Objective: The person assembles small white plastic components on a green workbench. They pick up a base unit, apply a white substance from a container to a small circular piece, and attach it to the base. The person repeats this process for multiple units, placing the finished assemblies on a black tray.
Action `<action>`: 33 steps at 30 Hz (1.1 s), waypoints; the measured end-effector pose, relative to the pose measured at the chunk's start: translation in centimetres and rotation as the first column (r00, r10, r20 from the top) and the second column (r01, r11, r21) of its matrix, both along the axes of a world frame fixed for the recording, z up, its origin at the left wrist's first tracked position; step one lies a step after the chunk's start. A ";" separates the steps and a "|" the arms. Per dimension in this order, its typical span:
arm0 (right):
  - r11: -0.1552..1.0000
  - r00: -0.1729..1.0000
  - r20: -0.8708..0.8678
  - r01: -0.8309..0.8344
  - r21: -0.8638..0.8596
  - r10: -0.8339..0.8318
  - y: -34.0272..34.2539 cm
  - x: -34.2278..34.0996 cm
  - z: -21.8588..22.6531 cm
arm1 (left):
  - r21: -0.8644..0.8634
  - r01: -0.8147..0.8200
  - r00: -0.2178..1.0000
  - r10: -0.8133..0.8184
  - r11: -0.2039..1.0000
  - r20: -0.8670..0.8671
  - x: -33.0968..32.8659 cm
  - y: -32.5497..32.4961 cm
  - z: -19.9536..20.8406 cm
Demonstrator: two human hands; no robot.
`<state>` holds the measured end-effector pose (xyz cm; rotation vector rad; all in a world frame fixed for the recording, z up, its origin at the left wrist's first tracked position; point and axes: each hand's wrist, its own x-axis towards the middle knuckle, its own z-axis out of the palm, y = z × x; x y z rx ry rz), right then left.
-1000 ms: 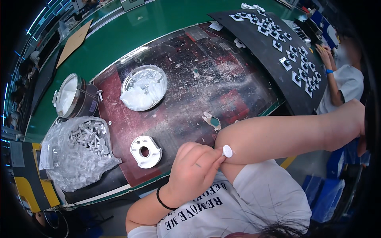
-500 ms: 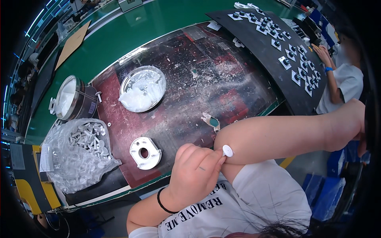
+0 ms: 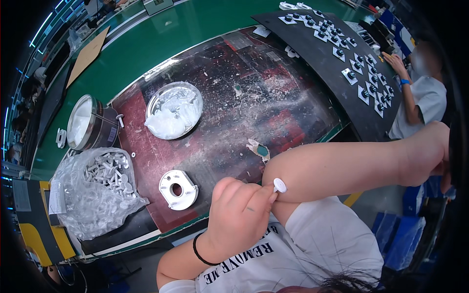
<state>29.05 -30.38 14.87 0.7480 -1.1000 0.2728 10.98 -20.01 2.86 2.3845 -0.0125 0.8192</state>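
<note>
Left hand [image 3: 238, 209] pinches one pin [image 3: 280, 185], not yet set down, apart from the ring [image 3: 178, 203]; many pins [image 3: 108, 171] still fill the bag [image 3: 90, 212]; right hand [image 3: 445, 178] unclear, cannot tell

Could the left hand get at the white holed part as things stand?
Probably yes: nothing visible stands between the left hand and the white holed part, though that hand's fingers hold a white disc-headed pin.

White pin [image 3: 280, 185], disc-headed, in left hand [image 3: 240, 209]
</note>
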 end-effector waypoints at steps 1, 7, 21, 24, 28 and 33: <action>1.000 1.000 0.000 0.002 -0.001 -0.002 0.1 0.0 0.0 | 0.002 -0.006 1.000 0.006 1.000 0.005 0.0 -0.1 0.0; 1.000 1.000 0.000 0.010 -0.001 -0.010 0.0 0.0 0.1 | -0.057 0.005 1.000 -0.005 0.998 0.008 0.2 -0.2 -0.3; 1.000 1.000 -0.001 0.025 -0.003 -0.025 0.1 0.1 0.2 | 0.009 -0.031 0.999 0.031 0.999 -0.008 0.1 -0.6 -0.2; 1.000 1.000 -0.002 0.028 -0.001 -0.028 0.0 0.1 0.2 | 0.034 -0.030 0.999 0.031 0.999 -0.010 0.0 -0.6 -0.3; 1.000 0.999 -0.007 0.031 0.000 -0.031 0.0 0.0 0.3 | 0.036 -0.030 0.999 0.031 0.999 -0.033 -0.1 -0.7 0.0; 1.000 0.999 -0.010 0.030 -0.001 -0.030 0.1 -0.1 0.3 | 0.056 -0.023 0.999 0.024 0.998 -0.026 -0.2 -0.6 -0.3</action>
